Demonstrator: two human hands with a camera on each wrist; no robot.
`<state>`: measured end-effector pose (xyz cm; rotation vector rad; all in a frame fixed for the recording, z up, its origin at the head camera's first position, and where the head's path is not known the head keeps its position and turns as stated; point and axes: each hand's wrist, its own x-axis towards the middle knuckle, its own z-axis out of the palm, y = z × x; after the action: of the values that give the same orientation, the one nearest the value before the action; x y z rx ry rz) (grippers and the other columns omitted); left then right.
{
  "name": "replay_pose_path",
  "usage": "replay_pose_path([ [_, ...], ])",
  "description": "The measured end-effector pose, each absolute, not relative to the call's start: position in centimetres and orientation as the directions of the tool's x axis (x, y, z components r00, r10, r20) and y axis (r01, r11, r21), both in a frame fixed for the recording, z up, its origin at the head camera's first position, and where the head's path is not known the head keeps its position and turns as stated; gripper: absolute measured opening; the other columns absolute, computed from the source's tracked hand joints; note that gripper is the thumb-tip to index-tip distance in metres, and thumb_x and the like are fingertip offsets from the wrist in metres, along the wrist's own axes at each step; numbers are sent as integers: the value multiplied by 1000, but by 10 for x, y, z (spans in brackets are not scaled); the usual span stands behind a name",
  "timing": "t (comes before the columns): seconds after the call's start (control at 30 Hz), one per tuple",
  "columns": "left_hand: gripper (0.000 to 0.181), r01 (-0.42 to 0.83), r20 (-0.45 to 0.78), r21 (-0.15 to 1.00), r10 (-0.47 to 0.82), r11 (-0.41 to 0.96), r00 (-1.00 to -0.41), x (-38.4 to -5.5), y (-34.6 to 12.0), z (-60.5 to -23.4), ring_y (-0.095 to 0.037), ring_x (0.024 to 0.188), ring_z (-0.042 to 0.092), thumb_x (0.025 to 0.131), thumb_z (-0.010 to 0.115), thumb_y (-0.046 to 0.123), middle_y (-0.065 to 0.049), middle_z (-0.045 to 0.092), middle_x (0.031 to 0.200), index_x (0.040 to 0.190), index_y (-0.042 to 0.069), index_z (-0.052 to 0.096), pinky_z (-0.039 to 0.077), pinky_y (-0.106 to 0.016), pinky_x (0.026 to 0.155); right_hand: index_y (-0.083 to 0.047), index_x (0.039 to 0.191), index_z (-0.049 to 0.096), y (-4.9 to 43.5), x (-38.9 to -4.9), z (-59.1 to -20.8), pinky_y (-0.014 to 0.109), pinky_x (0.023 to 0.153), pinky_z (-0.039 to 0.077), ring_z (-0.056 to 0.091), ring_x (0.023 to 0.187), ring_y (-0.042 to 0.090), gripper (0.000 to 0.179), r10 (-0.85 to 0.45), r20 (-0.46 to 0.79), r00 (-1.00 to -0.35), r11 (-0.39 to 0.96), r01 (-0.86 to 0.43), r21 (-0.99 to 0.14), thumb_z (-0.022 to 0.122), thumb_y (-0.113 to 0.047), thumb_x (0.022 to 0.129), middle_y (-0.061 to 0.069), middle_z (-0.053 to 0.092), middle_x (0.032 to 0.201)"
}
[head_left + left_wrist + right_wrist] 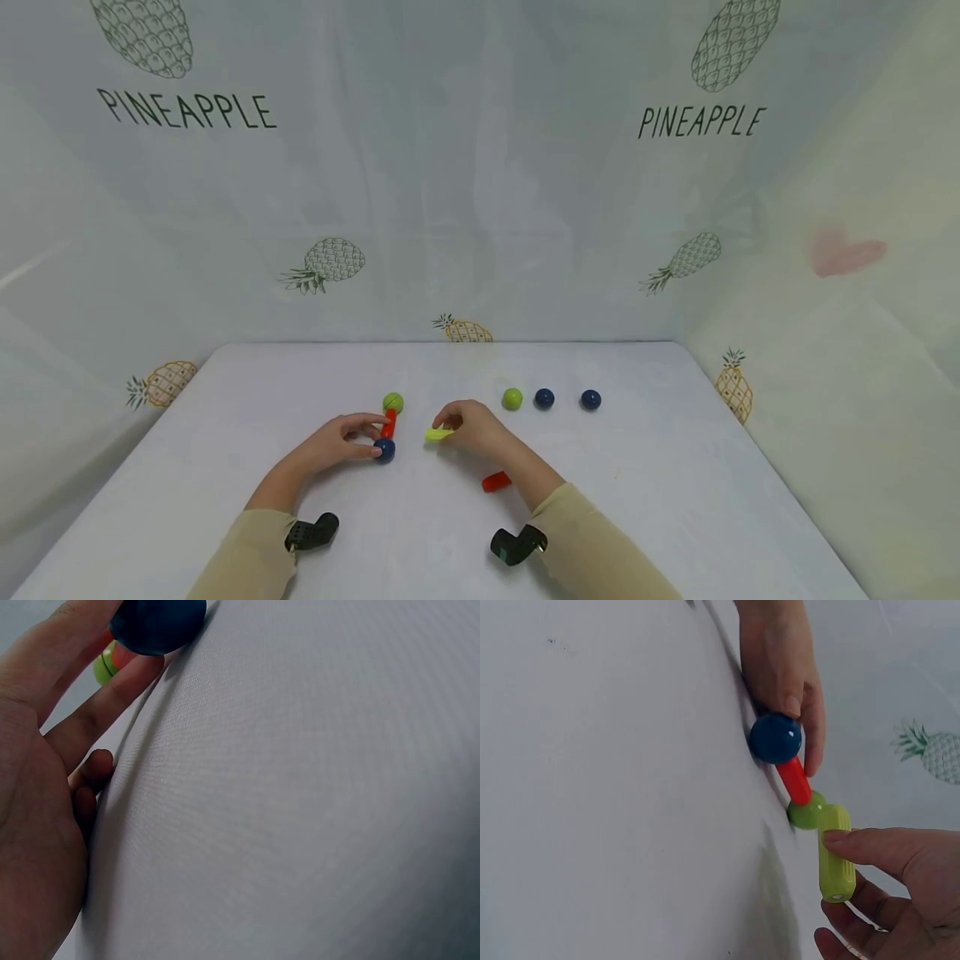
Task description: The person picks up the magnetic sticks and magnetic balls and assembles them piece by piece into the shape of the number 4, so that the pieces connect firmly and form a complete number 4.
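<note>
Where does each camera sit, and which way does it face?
Head: on the head, forward and down over the table; left hand, right hand and sleeves show.
Left wrist: worn there, facing the left hand and a blue ball.
Right wrist: worn there, facing a lime stick; both hands show.
All share that blue ball.

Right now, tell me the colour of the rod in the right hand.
The rod is yellow-green; the right wrist view shows it best.

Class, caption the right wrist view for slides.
Right hand pinches a lime rod; left hand holds a blue ball linked by a red rod to a green ball.
</note>
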<state>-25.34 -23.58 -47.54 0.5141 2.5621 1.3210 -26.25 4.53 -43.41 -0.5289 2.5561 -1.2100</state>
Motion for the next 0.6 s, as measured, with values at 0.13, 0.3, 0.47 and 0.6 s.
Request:
replay_pose_path([
  [0.13, 49, 212, -27, 814, 399, 541, -917, -252, -235, -475, -34, 116, 48, 84, 78, 26, -1, 64, 104, 128, 8, 63, 29, -59, 105, -18, 94, 72, 41, -261, -436, 28, 75, 47, 54, 87, 15, 20, -437, -88, -895, 578, -204, -790, 80, -5, 80, -5, 60, 89],
  [0.3, 45, 239, -13, 805, 419, 544, -908, -252, -236, -475, -32, 113, 51, 86, 76, 22, -1, 65, 106, 126, 7, 63, 32, -59, 102, -17, 94, 72, 36, -259, -437, 27, 72, 48, 54, 85, 15, 20, -449, -87, -889, 564, -206, -800, 80, -6, 80, -5, 60, 88],
  [0.47, 40, 255, -2, 809, 436, 530, -900, -252, -237, -475, -32, 112, 51, 88, 74, 20, -2, 65, 106, 124, 6, 65, 34, -61, 98, -17, 94, 72, 32, -258, -437, 26, 70, 48, 54, 83, 14, 19, -463, -69, -884, 553, -227, -802, 79, -6, 81, -5, 60, 86],
  [0.6, 38, 264, 2, 806, 443, 529, -897, -252, -237, -474, -32, 111, 52, 88, 73, 18, -3, 65, 108, 123, 5, 66, 35, -61, 96, -16, 94, 72, 27, -256, -436, 24, 71, 48, 54, 82, 12, 19, -484, -52, -874, 540, -251, -803, 79, -6, 81, -6, 60, 85],
])
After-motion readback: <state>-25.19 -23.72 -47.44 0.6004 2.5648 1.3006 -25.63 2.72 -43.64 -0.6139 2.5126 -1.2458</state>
